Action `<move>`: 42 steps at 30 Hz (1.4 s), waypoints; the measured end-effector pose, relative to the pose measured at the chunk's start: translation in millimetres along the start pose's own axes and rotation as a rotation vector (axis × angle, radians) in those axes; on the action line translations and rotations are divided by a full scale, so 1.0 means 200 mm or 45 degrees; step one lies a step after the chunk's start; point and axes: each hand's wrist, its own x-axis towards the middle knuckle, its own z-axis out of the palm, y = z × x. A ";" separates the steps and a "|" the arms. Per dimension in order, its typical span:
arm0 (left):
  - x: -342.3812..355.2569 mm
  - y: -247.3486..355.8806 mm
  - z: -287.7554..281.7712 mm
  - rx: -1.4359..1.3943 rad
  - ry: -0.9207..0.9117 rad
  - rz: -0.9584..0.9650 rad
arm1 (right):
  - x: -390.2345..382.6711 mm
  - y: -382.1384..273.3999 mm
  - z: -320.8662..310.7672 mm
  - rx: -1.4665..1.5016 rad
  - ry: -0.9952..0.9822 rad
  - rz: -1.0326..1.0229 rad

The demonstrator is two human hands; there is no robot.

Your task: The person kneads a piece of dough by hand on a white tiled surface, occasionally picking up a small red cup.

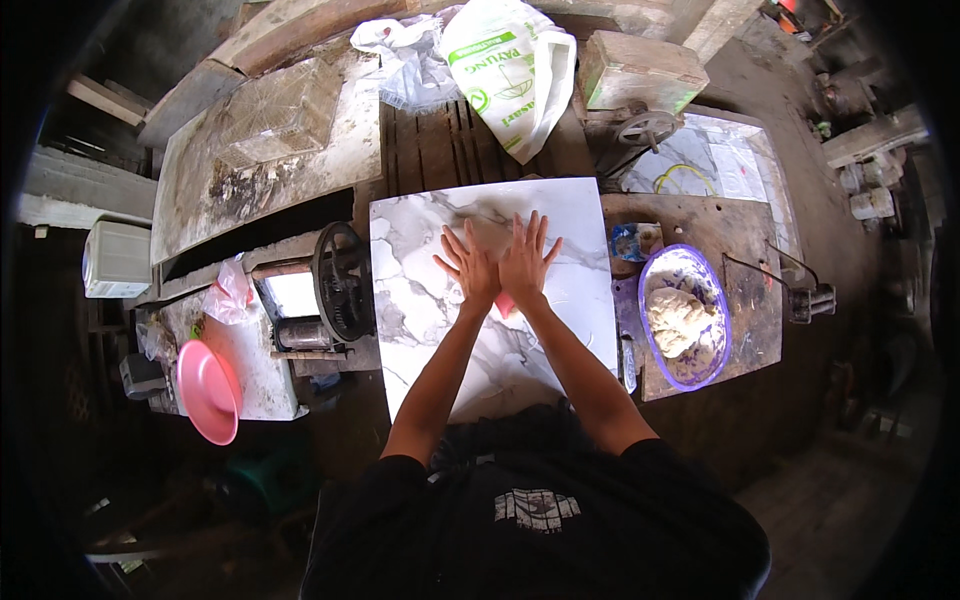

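Pink, peeping out between the heels of two hands: showing as a small object (505, 305) on the white, grey-veined tabletop (415, 230), too covered to identify. Laying the left hand (470, 268) and the right hand (524, 268) palm down around that spot, side by side and meeting along the thumb sides, fingers spread wide and pointing toward the far edge; whether also pressing on something underneath, cannot tell. Stretching both forearms (445, 375) in from the near edge, out of black sleeves (655, 470). Having, just to the right, a purple basin (690, 375) with a lump of pale dough (677, 322) on a brown wooden table (755, 300). Finding, to the left, a machine (300, 333) with a dark spoked wheel (343, 285), then a pink basin (208, 392) farther out. Facing, beyond the far edge, a green-and-white plastic bag (505, 75) beside a wooden box (635, 75).
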 end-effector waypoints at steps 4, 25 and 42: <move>-0.02 0.04 0.00 0.037 -0.059 -0.018 | -0.02 0.02 -0.03 0.010 -0.071 0.084; -0.24 -0.04 -0.01 -0.616 -0.048 0.690 | -0.20 0.29 0.02 0.353 0.222 -0.093; 0.02 -0.16 -0.26 -0.623 -0.637 0.852 | -0.02 0.32 0.00 0.839 -0.225 -0.194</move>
